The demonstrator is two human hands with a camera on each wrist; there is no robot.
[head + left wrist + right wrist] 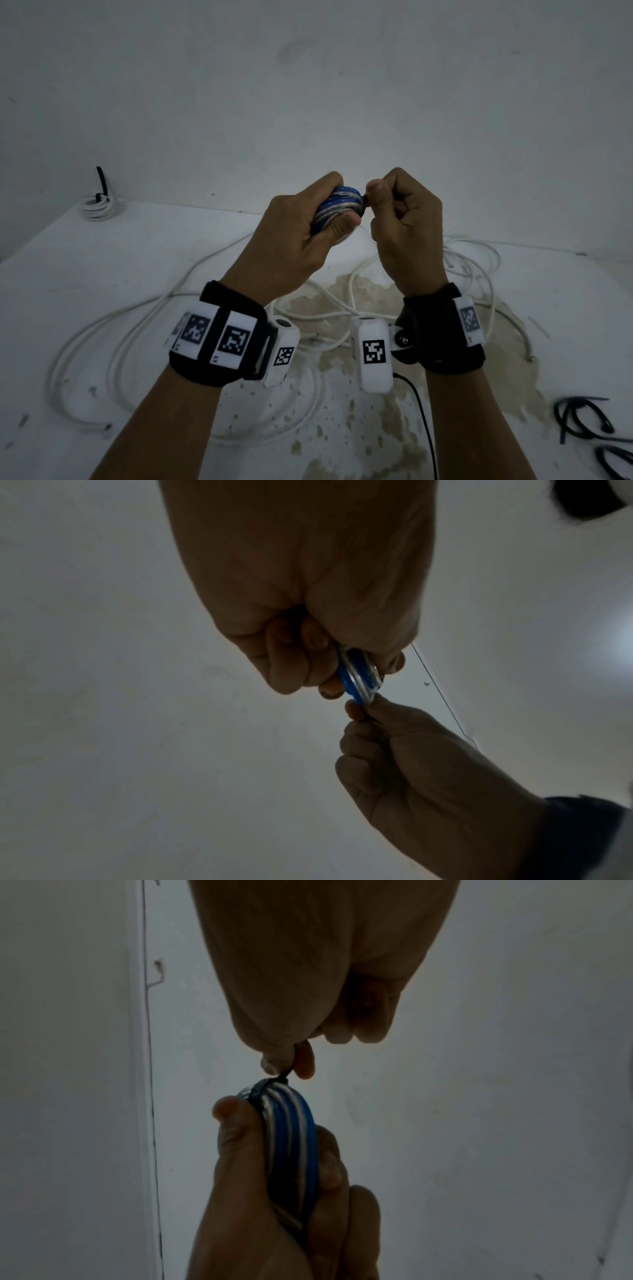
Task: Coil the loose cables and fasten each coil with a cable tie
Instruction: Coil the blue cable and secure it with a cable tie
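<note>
Coil [337, 209] of blue/white cable held up over table [102, 267], tie [284, 1076] on it.
L hand [294, 236] wraps fingers round coil; R hand [404, 219] pinches black tie's tail btwn thumb & forefinger, just beside coil.

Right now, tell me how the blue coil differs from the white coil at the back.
The blue coil is blue-and-white striped; the white coil is plain white. The blue coil is held up off the table in the left hand, while the white coil lies on its far left corner. The blue coil's tie is pinched in the right hand; the white coil's tie sticks up free. Both are wound and carry a black tie.
</note>
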